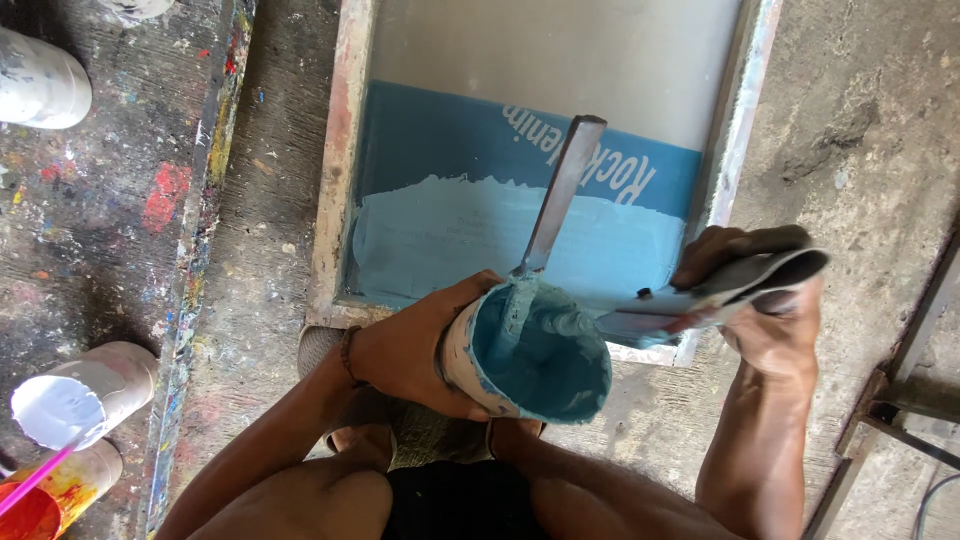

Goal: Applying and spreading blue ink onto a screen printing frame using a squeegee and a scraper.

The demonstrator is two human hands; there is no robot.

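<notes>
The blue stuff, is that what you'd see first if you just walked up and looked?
Yes: a tub of blue paint sits in the middle, tilted and gripped by the left hand, with a flat metal stirrer standing in it. Behind it lies a framed printing screen, its near part smeared light blue. The right hand holds a flat scraper at the tub's rim, and tubs of white paint and red paint stand at the lower left.

My arms are bare, no sleeves — a thin dark beaded bracelet (347, 352) circles my left wrist — and black shorts (455, 505) cover my lap.
</notes>
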